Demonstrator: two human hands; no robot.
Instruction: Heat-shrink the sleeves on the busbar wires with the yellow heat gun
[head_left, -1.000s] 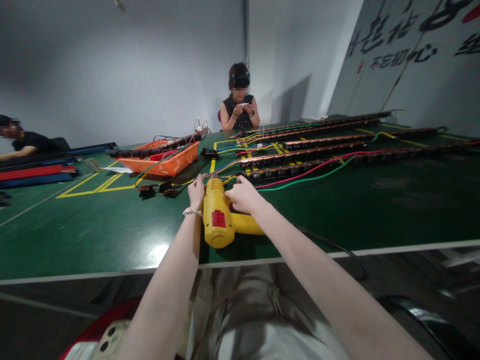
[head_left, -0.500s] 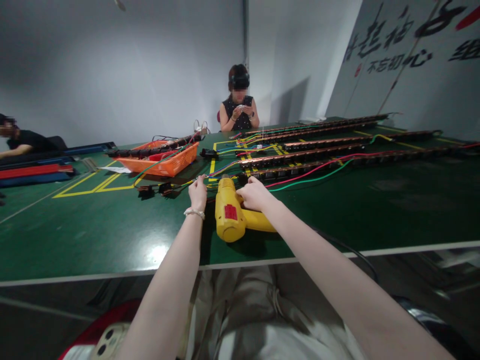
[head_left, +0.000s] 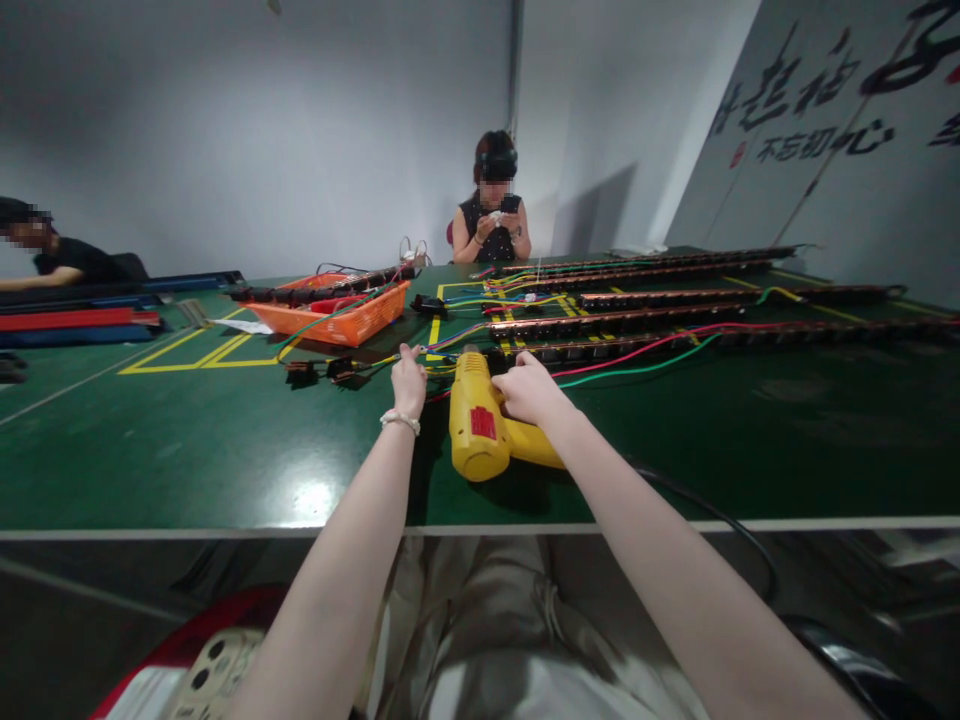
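My left hand (head_left: 409,380) pinches thin coloured wires (head_left: 444,366) that run right, behind the heat gun's nozzle. Small black connectors (head_left: 345,372) lie just left of that hand. Directly in front of me a yellow heat gun (head_left: 480,430) rests on the table, nozzle away from me, handle to the right. My right hand (head_left: 529,388) is closed just beyond the gun's handle. Its fingertips are hidden, so what they hold cannot be made out. Past it lies a long copper-and-black strip (head_left: 600,350) with a red wire (head_left: 637,348) and a green wire (head_left: 637,372).
An orange basket (head_left: 360,322) holding strips and wires stands at the left. More long strips (head_left: 660,298) lie across the right side. A black cable (head_left: 705,500) hangs over the table's front edge. One person (head_left: 491,215) sits opposite, another (head_left: 67,260) at far left.
The view has shifted slightly, moving everything a little to the right in the picture. My hands and the heat gun keep about the same places relative to each other.
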